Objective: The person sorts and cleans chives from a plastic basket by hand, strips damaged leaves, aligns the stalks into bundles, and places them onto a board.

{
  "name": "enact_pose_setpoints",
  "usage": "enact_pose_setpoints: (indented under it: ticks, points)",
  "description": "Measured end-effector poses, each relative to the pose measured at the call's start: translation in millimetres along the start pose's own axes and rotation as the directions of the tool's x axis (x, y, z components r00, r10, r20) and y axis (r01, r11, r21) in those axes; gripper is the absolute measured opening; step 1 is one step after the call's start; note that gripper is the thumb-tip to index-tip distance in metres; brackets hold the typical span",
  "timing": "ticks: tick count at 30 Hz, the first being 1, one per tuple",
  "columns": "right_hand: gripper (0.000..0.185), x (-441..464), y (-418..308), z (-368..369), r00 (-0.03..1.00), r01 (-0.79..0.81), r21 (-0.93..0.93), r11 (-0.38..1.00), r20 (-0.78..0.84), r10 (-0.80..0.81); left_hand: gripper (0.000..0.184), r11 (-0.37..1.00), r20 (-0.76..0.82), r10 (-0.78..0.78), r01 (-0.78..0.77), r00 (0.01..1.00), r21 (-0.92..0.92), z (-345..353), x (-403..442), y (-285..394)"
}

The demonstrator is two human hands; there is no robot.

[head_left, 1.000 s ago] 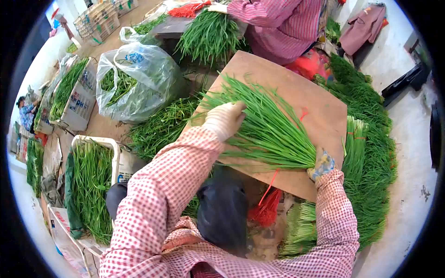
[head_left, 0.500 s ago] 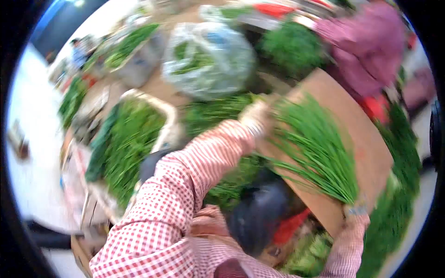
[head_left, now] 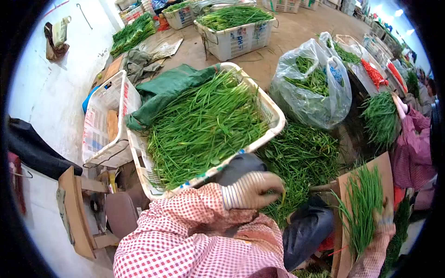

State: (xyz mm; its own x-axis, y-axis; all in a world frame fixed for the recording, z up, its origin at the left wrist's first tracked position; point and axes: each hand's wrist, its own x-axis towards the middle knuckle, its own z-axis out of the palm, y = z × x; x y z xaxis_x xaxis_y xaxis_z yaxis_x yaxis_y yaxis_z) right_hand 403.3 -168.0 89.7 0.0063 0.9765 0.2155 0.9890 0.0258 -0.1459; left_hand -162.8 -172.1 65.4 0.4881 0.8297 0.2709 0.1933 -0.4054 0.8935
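Left hand (head_left: 256, 190) curled at lower centre, right hand (head_left: 384, 217) against green stalks (head_left: 362, 199) at lower right, both grips unclear.

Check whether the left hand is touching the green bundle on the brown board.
Apart: the head view shows the left hand clear of the green bundle, with part of the loose greens visible in the gap between them.

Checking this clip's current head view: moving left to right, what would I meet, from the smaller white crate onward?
Smaller white crate → large crate full of greens → left hand → clear plastic bag → bunch of green stalks → right hand → co-worker's sleeve.
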Motion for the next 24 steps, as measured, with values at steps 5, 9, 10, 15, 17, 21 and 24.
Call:
enact_pose_setpoints:
  ticks: [5, 9, 10, 15, 17, 21, 24]
  points:
    - [0.045, 84, -310, 38, 0.823, -0.142, 0.313, 0.939, 0.565, -0.064, 0.024, 0.926, -0.476, -0.178, 0.311, 0.861, 0.215, -69, 9, -120]
    - [0.042, 116, -386, 142, 0.637, -0.094, 0.501, 0.861, 0.695, -0.334, 0.072, 0.457, -0.495, -0.416, 0.645, 0.763, 0.612, -111, 16, -161]
    - [0.040, 120, -398, 165, 0.616, -0.126, 0.492, 0.861, 0.720, -0.321, 0.072, 0.463, -0.476, -0.434, 0.643, 0.765, 0.610, -110, 13, -180]
    - [0.032, 106, -404, 223, 0.626, -0.347, 0.647, 0.679, 0.699, -0.346, 0.065, 0.316, -0.384, -0.215, 0.436, 0.898, 0.842, -93, 16, -221]
    - [0.036, 103, -383, 222, 0.564, -0.312, 0.533, 0.786, 0.770, -0.298, 0.035, 0.573, 0.037, -0.552, 0.346, 0.833, 0.743, -73, 15, -240]
    - [0.044, 95, -326, 231, 0.434, -0.278, 0.243, 0.929, 0.895, -0.104, 0.038, 0.527, 0.213, -0.801, 0.491, 0.559, 0.694, -110, 40, -192]
    - [0.043, 79, -308, 241, 0.494, -0.314, 0.275, 0.909, 0.865, -0.091, 0.033, 0.705, -0.353, -0.140, 0.344, 0.925, 0.621, -140, 52, -202]
